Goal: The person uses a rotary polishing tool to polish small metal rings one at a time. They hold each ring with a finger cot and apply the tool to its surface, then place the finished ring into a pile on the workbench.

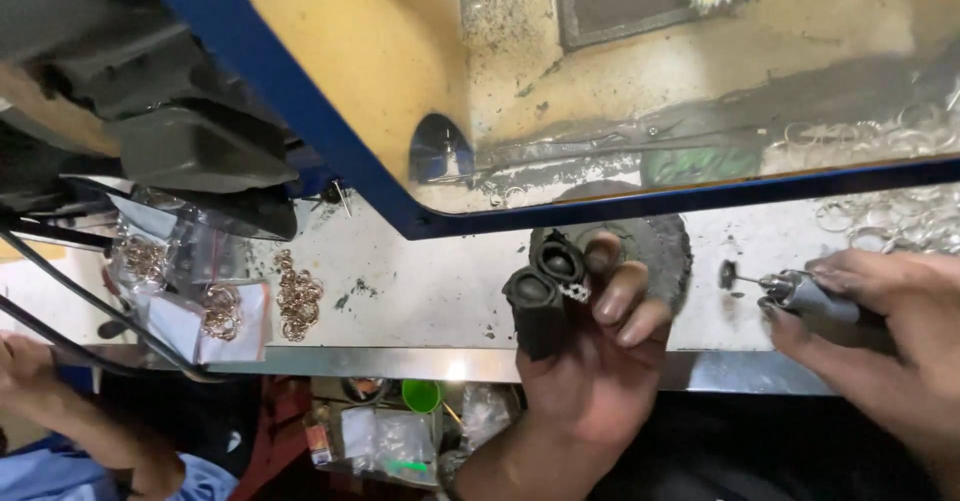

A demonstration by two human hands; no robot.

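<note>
Bench top (440, 291): pale, gritty, with a metal front edge and a blue-framed shield (300, 111) across 10 to 3 o'clock.

Left hand (590, 361) at 6 o'clock: fingers curled tight round a small silvery piece (576, 291), with black guards on thumb and forefinger (545, 286). A dark round wheel (655, 246) lies just behind them.

Right hand (880, 331) at 3 o'clock: closed round a rotary handpiece (805, 296), its small disc bit (728, 274) pointing at 9 o'clock, near the left fingertips but apart from them.

Risks, as I judge them:
- The bit skids off the piece into the bare middle fingers, since only two digits are guarded.
- The piece is tiny and mostly hidden in the pinch, so a snag could flick it off the edge.
- Loose gold-coloured rings (298, 296) at 9 o'clock and silver rings (890, 216) at 2 o'clock sit unbagged, so a knock would scatter them.
- Another person's arm (70, 411) at 8 o'clock is near the bagged rings (220, 311), so a bump is possible.
</note>
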